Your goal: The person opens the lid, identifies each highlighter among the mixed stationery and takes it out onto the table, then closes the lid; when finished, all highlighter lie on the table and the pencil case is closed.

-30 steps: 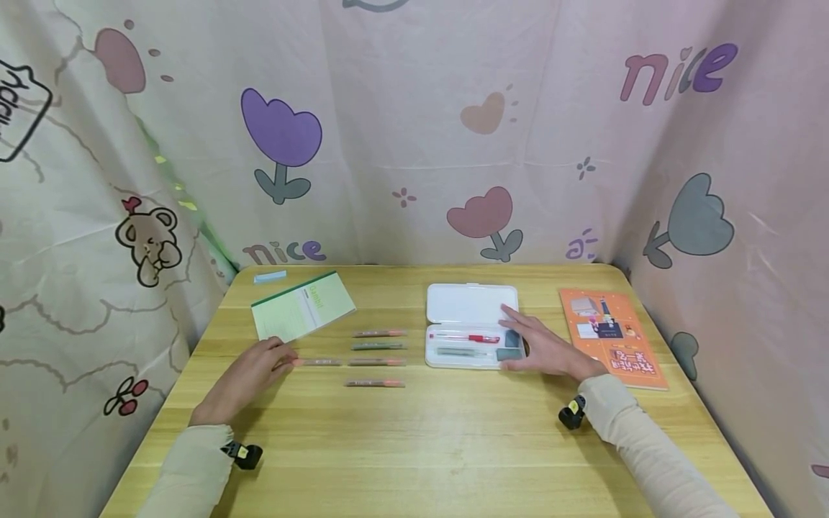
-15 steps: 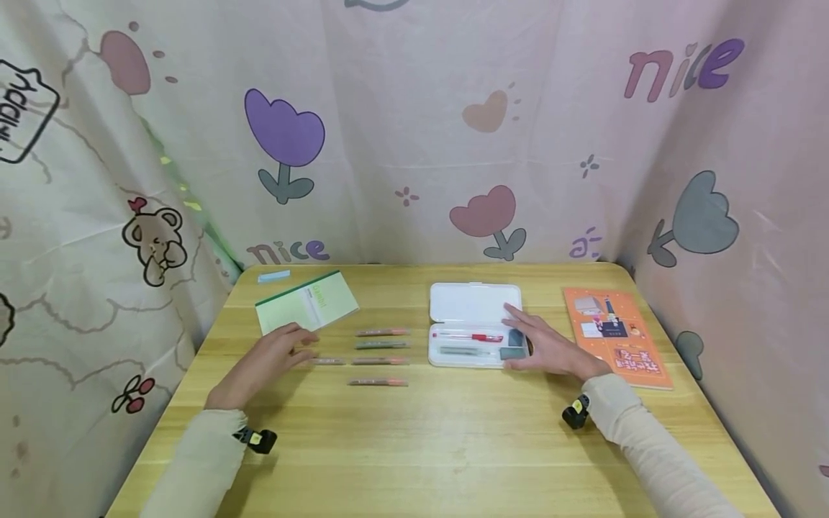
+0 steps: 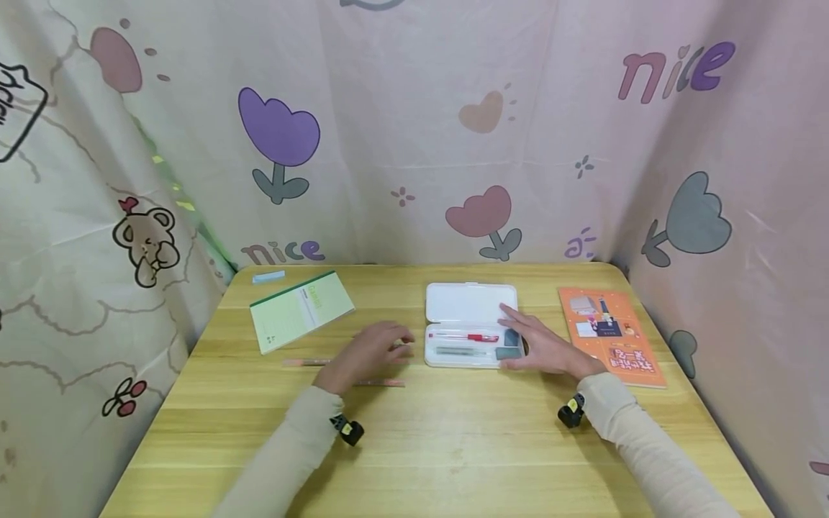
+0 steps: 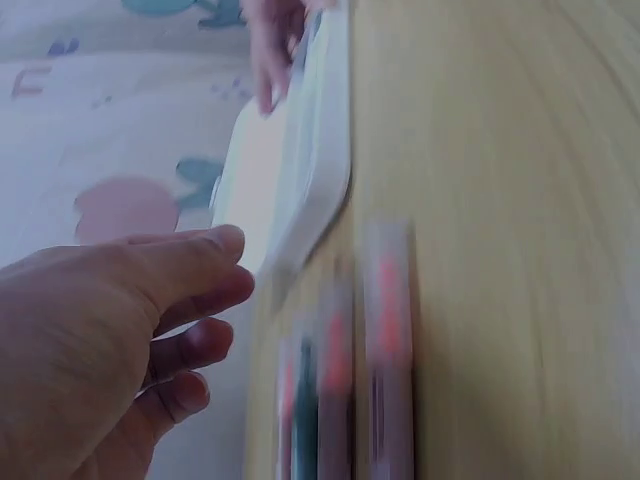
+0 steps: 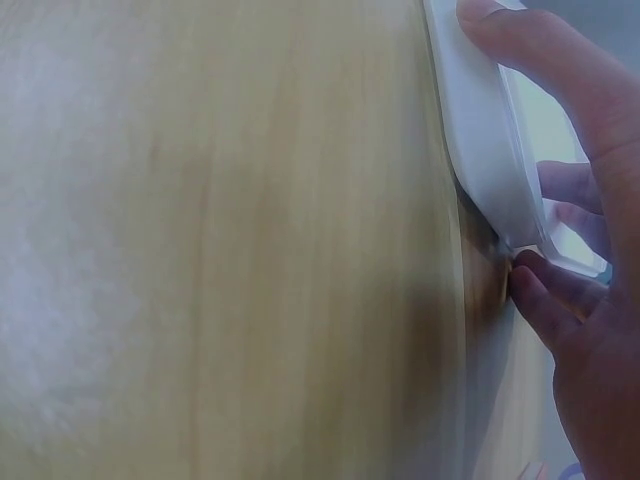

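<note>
My left hand (image 3: 365, 352) hovers over the middle pens with nothing between its loosely bent fingers (image 4: 190, 345). Under it lie several slim pens, one with a reddish end (image 4: 390, 310) and one dark green (image 4: 305, 400); the hand partly hides them in the head view. Another pen (image 3: 306, 362) lies left of the hand. A white pencil case (image 3: 471, 302) stands with its lid raised, holding a red pen (image 3: 466, 337), a clear pen-like item (image 3: 463, 352) and dark grey blocks (image 3: 509, 353). My right hand (image 3: 550, 349) holds the case's right end, thumb (image 5: 545, 40) over its near edge.
A green notebook (image 3: 302, 311) lies at the back left, with a small light-blue strip (image 3: 268, 277) behind it. To the right lies an orange booklet (image 3: 612, 338), partly under the right forearm. Printed curtains (image 3: 388, 129) border the wooden table (image 3: 447, 446).
My left hand has moved right, from the left-hand pen and notebook to above the middle pens beside the case. That left-hand pen stays on the table. The right hand keeps its place on the case.
</note>
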`<state>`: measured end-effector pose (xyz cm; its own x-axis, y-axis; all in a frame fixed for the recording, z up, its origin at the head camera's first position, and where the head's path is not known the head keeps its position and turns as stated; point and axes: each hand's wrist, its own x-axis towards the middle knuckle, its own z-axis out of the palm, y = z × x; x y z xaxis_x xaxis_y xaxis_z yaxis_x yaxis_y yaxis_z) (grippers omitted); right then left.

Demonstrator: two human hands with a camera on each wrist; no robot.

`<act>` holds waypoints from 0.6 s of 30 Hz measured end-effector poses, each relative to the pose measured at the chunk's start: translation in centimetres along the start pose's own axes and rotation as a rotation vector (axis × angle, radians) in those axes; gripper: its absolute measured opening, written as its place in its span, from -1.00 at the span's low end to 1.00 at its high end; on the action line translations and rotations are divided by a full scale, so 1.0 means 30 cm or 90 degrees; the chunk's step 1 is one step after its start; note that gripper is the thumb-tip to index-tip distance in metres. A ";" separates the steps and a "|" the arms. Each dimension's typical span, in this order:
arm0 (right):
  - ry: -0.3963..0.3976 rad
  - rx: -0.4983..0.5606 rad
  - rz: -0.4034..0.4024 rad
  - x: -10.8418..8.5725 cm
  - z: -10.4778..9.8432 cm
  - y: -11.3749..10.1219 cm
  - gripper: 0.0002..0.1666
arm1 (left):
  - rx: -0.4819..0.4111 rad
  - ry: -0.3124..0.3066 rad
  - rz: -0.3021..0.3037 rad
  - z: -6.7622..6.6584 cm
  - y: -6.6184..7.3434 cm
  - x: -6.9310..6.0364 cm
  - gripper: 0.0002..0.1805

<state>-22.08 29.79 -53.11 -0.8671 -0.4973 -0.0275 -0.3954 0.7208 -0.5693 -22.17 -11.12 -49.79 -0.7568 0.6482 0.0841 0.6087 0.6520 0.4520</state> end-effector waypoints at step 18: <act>0.006 -0.002 -0.004 -0.001 0.004 0.005 0.22 | 0.087 -0.048 0.035 0.111 0.095 0.113 -0.87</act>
<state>-22.07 29.87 -53.29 -0.8675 -0.4972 -0.0154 -0.4023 0.7193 -0.5663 -22.21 -5.75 -51.18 -0.7044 0.7089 0.0364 0.6795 0.6586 0.3234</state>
